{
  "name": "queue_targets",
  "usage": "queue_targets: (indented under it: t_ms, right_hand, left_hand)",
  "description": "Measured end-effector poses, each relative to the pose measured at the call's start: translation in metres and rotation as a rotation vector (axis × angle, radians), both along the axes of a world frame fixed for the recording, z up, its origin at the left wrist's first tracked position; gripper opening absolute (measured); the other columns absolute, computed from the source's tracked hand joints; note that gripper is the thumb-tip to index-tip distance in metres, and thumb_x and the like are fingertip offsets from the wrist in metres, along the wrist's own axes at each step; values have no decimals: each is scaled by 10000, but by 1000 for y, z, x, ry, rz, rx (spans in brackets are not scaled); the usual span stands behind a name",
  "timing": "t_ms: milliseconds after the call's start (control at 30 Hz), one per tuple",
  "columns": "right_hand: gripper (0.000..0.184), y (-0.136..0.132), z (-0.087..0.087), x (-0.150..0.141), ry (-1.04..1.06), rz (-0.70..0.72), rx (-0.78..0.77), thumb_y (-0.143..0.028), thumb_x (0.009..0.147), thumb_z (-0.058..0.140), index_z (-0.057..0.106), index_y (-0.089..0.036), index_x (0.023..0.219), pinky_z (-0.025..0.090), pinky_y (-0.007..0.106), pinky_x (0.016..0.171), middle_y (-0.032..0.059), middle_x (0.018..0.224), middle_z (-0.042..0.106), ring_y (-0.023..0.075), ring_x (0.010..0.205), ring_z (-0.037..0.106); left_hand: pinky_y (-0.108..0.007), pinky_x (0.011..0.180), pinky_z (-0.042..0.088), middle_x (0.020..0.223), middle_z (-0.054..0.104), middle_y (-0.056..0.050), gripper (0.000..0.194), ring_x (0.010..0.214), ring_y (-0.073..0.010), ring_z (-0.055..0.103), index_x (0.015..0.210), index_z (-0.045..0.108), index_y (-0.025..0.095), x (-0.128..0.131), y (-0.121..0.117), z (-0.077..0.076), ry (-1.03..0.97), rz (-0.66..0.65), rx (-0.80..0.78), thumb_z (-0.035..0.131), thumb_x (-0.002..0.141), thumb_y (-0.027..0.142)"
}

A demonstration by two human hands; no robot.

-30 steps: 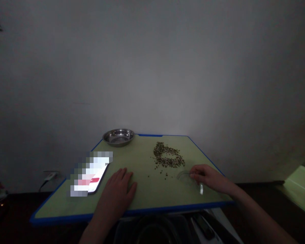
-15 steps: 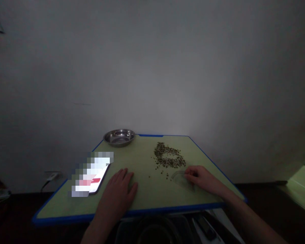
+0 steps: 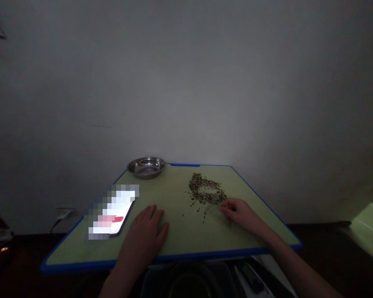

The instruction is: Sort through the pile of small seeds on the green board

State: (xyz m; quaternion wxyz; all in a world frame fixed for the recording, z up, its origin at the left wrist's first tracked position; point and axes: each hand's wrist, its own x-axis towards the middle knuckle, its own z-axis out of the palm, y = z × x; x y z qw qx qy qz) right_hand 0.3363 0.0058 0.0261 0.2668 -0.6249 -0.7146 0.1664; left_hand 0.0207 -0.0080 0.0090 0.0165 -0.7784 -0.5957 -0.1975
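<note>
My right hand point(image 3: 238, 213) pinches a clear, thin piece with a rounded edge point(image 3: 216, 213) between thumb and fingers; its exact kind is hard to make out. The piece is low over the table or touching it, at the near right side of a loose spread of small brown grains point(image 3: 199, 194). A bare patch lies inside the spread, and a few stray grains sit nearer to me. My left hand point(image 3: 147, 231) rests palm down on the table, fingers stretched out, holding nothing.
A phone or tablet point(image 3: 115, 215) with a lit, partly blurred screen lies left of my left hand. At the far left corner stands a round metal bowl point(image 3: 146, 167). The pale green table point(image 3: 174, 236) has a blue edge and stands against a grey wall point(image 3: 186, 103).
My right hand has moved slightly left and away from me with the clear piece, closer to the grains. My left hand has stayed in place.
</note>
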Motion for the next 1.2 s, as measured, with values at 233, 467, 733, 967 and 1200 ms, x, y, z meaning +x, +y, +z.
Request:
queue_targets:
  t_ms: [233,467,733,967,1200]
  right_hand:
    - [192,13,6,-20,-39,-6,12,-292,799,528,661,-159,760,352,249,564,41,687,663,168,637,579]
    - [167,23,5,-32,-86,-27,20,-278,804,548,657,-167,744,336,245,566,34,698,667,160,646,576]
    - [178,33,12,-41,-153,-47,30,-287,819,559,682,-163,780,340,240,570,45,730,683,156,661,580]
    - [185,52,19,-55,-219,85,30,-295,831,569,723,-193,851,375,245,619,46,807,707,165,723,607]
    - [184,55,24,-74,-230,307,51,-261,823,592,747,-186,886,385,235,631,46,827,723,157,726,609]
  left_hand:
    - [-486,1059,384,1348,550,-176,428,1281,-304,480,1201,605,144,-1,0,-1,14,-3,-3,442,864,351]
    - [-482,1060,387,1351,552,-154,405,1279,-296,483,1188,608,168,2,-2,2,3,10,-5,468,851,344]
    - [-477,1070,373,1365,535,-164,417,1296,-295,463,1208,596,155,1,-4,4,18,7,-32,450,864,340]
    - [-486,1070,372,1371,536,-155,413,1299,-295,462,1206,600,165,2,-5,7,6,6,-36,458,861,343]
    - [-476,1083,350,1389,510,-177,436,1312,-301,445,1225,586,140,3,-6,8,26,13,-72,427,876,347]
